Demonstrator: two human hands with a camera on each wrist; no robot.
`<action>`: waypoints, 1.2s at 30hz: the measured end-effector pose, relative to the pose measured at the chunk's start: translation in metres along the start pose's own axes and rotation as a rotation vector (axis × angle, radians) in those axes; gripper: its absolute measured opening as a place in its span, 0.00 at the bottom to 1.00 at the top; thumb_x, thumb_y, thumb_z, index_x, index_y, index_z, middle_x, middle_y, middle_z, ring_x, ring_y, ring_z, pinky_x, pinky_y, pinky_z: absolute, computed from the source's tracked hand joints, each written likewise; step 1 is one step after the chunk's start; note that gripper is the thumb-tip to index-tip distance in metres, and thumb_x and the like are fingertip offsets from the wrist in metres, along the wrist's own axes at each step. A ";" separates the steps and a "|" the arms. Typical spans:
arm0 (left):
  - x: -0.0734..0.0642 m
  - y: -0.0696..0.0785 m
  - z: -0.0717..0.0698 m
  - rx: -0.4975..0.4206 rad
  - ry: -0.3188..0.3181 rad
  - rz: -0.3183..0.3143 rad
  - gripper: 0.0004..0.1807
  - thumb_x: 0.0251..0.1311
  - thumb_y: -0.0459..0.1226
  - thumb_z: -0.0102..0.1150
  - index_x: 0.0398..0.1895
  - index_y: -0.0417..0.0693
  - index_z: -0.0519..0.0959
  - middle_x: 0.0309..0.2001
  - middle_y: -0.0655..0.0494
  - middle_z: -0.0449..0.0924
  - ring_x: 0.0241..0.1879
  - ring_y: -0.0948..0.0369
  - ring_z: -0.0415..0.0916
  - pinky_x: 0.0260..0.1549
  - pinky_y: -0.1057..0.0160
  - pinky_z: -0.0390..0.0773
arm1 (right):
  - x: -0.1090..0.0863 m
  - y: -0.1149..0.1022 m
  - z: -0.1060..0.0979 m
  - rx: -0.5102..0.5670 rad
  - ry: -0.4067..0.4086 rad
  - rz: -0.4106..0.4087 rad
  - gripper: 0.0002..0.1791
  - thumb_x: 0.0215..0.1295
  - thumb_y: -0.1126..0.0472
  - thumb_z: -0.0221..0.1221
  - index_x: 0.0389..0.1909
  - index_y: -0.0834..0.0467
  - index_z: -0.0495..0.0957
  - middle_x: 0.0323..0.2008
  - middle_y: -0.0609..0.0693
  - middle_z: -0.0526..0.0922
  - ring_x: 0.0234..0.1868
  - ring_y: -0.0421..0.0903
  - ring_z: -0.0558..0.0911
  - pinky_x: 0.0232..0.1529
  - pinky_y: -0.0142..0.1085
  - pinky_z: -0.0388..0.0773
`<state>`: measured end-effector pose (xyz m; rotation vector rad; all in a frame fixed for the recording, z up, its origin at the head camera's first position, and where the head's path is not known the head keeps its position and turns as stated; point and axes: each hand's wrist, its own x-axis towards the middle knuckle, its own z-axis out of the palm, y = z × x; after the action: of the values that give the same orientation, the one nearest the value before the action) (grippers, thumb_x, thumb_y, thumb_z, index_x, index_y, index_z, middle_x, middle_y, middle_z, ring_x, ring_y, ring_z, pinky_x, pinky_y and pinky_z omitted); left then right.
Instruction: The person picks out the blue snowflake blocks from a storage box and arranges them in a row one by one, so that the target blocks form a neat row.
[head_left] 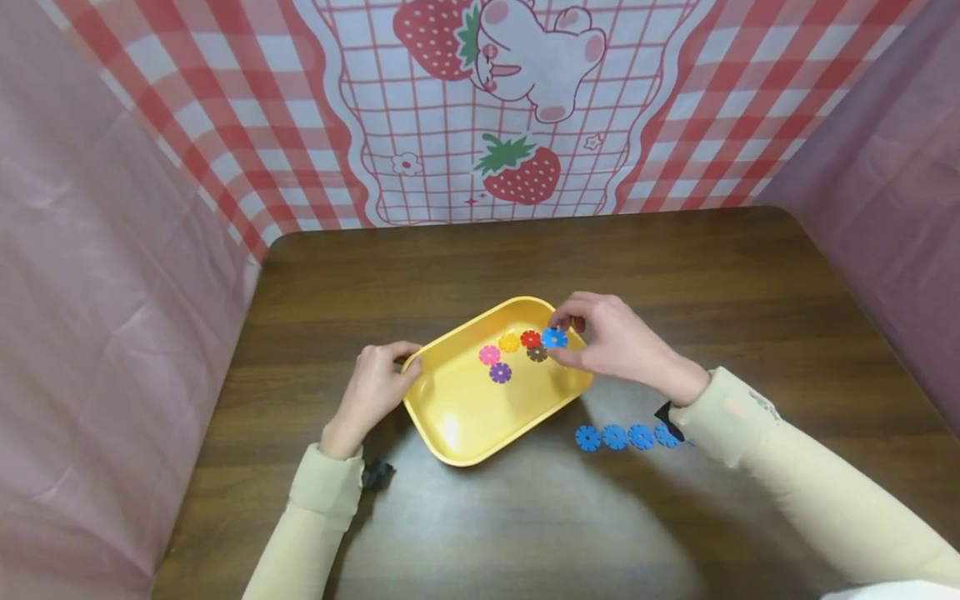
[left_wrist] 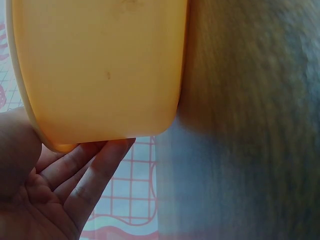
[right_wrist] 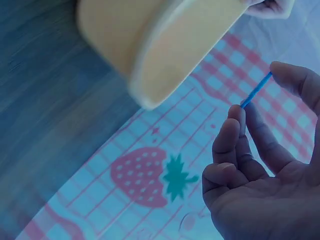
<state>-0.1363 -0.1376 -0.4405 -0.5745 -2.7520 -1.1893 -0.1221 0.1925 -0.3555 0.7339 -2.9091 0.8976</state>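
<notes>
A yellow plastic tray (head_left: 480, 417) sits at an angle on the table. My left hand (head_left: 375, 379) grips its left corner, thumb over the rim and fingers against the outer wall (left_wrist: 100, 90). Over the tray's right end, my right hand (head_left: 618, 346) pinches a blue snowflake disc (head_left: 554, 337) by its edges between thumb and fingertips; the disc shows edge-on in the right wrist view. Inside the tray lie a pink disc (head_left: 489, 355), a yellow disc (head_left: 509, 342), a red disc (head_left: 530, 338), a purple disc (head_left: 500, 372) and a brown disc (head_left: 537, 354) partly hidden by the blue one.
Several blue discs (head_left: 614, 437) lie in a row on the wooden table (head_left: 480, 533), right of the tray; the right sleeve covers the row's end. A checked strawberry-print cloth (head_left: 517, 175) hangs behind the table, with pink curtains (head_left: 105, 292) at the sides.
</notes>
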 end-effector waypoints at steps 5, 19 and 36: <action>0.000 -0.001 0.000 0.006 -0.003 -0.002 0.09 0.60 0.30 0.61 0.41 0.35 0.86 0.36 0.44 0.87 0.20 0.63 0.73 0.23 0.65 0.75 | -0.019 0.016 -0.010 -0.026 0.038 0.032 0.14 0.49 0.61 0.74 0.38 0.58 0.85 0.31 0.47 0.80 0.32 0.45 0.73 0.34 0.40 0.74; 0.000 0.000 -0.002 -0.018 -0.024 -0.017 0.10 0.60 0.30 0.61 0.42 0.36 0.86 0.37 0.44 0.86 0.17 0.64 0.70 0.20 0.66 0.72 | -0.092 0.068 -0.056 -0.041 0.204 0.211 0.14 0.52 0.60 0.74 0.40 0.54 0.84 0.33 0.46 0.79 0.34 0.40 0.71 0.35 0.27 0.66; 0.001 -0.001 -0.001 -0.020 -0.025 -0.024 0.10 0.60 0.31 0.61 0.43 0.36 0.86 0.37 0.44 0.86 0.19 0.61 0.75 0.23 0.64 0.75 | -0.177 0.133 -0.081 -0.082 0.237 0.494 0.17 0.57 0.52 0.72 0.43 0.55 0.84 0.30 0.46 0.80 0.32 0.30 0.72 0.29 0.26 0.64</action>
<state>-0.1373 -0.1387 -0.4410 -0.5644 -2.7781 -1.2246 -0.0328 0.4087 -0.3837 -0.1056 -2.9228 0.8102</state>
